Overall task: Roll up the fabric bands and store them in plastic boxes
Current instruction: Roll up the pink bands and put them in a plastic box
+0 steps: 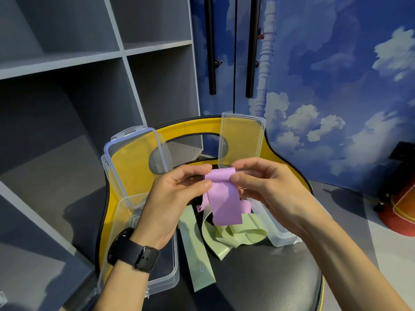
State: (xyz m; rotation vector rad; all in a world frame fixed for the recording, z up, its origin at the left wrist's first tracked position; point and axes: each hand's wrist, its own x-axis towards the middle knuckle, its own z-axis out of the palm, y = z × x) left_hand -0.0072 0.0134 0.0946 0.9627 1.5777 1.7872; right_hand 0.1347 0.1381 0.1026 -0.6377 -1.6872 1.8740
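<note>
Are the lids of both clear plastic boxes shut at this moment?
No: the left clear plastic box and the right clear plastic box both have lids standing open while both hands hold the purple fabric band.

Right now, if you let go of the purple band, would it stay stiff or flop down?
Probably flop: the purple band hangs limp below both hands. It looks thin and light, pinched by fingertips alone. It bends easily, curling over at its top edge.

A purple band (224, 194) hangs down, its top end curled over. Green bands (233, 236) lie in a loose, messy pile below it. Two clear plastic boxes, the left box (161, 281) and the right box (276, 232), stand open with lids up.
</note>
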